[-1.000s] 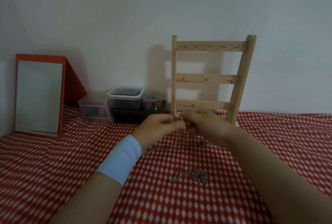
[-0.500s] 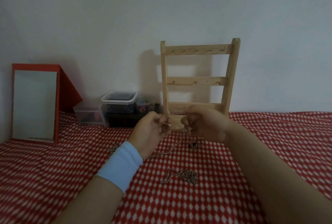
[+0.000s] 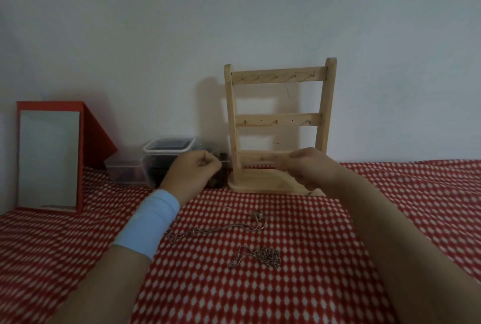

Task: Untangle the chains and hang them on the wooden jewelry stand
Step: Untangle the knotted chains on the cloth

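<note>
Two bare forearms were in view, the left arm (image 3: 109, 279) wearing a light blue wristband (image 3: 148, 224), the right arm (image 3: 390, 240) with no sleeve.

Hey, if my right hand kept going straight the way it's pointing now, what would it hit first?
Probably the wooden jewelry stand: your right hand points left and away, across its lowest rail. Depth is unclear, so it might pass just in front of it instead.

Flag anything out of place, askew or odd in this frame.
Nothing is spilled or damaged. The near chain lies bunched in a tangle on the checked cloth, and the far chain trails loose behind it. Every hook on the wooden stand is bare.
</note>
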Demonstrator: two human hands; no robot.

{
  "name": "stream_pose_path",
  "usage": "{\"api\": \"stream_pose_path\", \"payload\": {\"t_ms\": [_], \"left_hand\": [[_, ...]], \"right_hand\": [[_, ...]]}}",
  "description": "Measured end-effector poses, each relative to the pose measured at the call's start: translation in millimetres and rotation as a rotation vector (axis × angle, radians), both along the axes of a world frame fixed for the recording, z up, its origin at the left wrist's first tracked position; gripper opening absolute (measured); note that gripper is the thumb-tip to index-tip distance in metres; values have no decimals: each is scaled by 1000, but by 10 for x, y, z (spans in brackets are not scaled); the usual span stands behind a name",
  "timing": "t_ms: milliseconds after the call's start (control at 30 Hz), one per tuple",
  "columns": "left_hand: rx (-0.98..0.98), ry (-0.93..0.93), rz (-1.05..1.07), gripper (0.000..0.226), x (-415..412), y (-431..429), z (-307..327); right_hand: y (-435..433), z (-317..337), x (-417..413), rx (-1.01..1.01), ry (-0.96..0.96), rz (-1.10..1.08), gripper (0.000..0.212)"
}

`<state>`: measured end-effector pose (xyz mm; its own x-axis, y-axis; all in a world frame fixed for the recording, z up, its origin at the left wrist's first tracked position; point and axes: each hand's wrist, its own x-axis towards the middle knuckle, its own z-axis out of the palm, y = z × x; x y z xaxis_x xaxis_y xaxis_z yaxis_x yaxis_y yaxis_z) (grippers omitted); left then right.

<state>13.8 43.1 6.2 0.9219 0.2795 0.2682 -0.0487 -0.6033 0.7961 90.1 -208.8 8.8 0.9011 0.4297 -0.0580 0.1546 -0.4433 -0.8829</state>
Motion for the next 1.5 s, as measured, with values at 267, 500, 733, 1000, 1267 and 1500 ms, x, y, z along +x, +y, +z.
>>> {"api": "stream_pose_path", "payload": {"t_ms": [267, 500, 733, 1000, 1267, 1500], "left_hand": [[566, -9, 112, 11, -114, 232, 277], [-37, 315, -234, 28, -223, 198, 414], [-690, 149, -580, 27, -241, 28, 456], [-303, -148, -433, 26, 71, -227, 481], [386, 588, -424, 48, 58, -275, -257], [596, 524, -463, 22, 97, -338, -303]], "right_hand": [[170, -13, -79, -428, -205, -27, 21], [159, 11, -85, -439, -229, 91, 14], [297, -22, -186, -36, -47, 307, 49], [419, -33, -253, 411, 244, 466, 43], [214, 58, -79, -412, -209, -62, 47], [250, -98, -40, -848, -244, -2, 30]]}}
